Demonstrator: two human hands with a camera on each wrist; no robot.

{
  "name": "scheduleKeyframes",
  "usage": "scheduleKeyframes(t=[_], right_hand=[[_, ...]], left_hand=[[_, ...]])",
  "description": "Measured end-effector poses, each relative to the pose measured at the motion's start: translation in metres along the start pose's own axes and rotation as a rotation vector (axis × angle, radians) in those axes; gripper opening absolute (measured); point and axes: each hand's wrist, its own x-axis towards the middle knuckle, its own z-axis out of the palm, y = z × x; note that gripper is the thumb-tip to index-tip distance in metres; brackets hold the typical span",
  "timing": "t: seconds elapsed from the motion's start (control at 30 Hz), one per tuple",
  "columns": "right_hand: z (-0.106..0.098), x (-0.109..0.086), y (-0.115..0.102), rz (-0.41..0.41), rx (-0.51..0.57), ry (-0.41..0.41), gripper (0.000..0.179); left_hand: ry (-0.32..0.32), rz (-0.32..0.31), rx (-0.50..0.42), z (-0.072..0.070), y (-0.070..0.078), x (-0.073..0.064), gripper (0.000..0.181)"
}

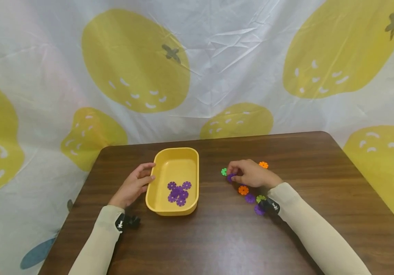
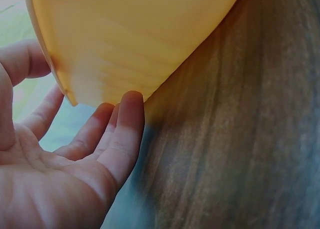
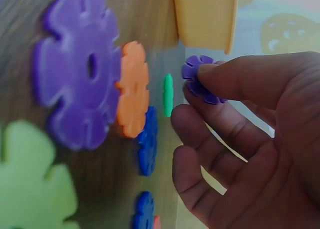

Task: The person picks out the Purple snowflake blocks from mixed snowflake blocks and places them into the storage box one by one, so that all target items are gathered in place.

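A yellow plastic basin (image 1: 150,200) stands on the table, holding several purple flower-shaped plastic discs (image 1: 177,193). At its left side my left hand (image 1: 135,185) grips the rim, thumb at the edge and other fingers against the outer wall (image 2: 140,44). To the right of the basin, my right hand (image 1: 252,173) pinches a purple disc (image 3: 192,71) between thumb and index finger, its other fingers curled loosely. Beneath and around that hand lie loose discs: orange (image 1: 243,190), purple (image 1: 250,198), green (image 1: 224,172) and blue (image 3: 147,144). The right hand hides part of this group in the head view.
Another orange disc (image 1: 263,165) lies beyond the right hand. A yellow-green disc (image 1: 260,198) and a purple disc (image 1: 259,209) lie by the right wrist. The brown wood-grain table (image 1: 217,240) meets a white curtain (image 1: 214,68) with yellow fruit prints at the back.
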Motion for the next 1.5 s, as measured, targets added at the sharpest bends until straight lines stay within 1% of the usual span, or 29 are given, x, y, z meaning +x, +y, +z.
scheduleKeyframes(t=[0.1,0.2,0.37,0.6,0.83,1.07,1.2,1.5], right_hand=[[0.001,0.002,-0.003,-0.010,0.008,0.044,0.016],[0.001,0.004,-0.007,0.000,0.034,0.069,0.015],[-0.001,0.006,-0.018,0.021,0.090,0.073,0.013],[-0.001,0.014,-0.027,0.004,0.106,0.096,0.013],[-0.001,0.022,-0.037,-0.006,0.131,0.110,0.013],[0.001,0.031,-0.048,-0.052,0.120,0.127,0.012],[0.005,0.039,-0.054,-0.080,0.129,0.127,0.011],[0.011,0.054,-0.072,-0.108,0.167,0.111,0.009]], left_hand=[[-0.001,0.000,0.000,0.000,-0.001,-0.001,0.058],[-0.004,0.006,0.001,0.000,-0.001,0.000,0.057],[-0.004,0.010,0.000,0.001,0.001,0.000,0.055],[-0.002,0.017,-0.002,0.001,0.004,-0.002,0.056],[0.012,0.009,-0.007,0.002,0.005,-0.003,0.052],[0.019,0.009,-0.002,0.001,0.005,-0.003,0.051],[0.013,0.017,-0.002,0.001,0.004,-0.004,0.052],[-0.003,0.018,-0.005,0.001,0.003,-0.002,0.054]])
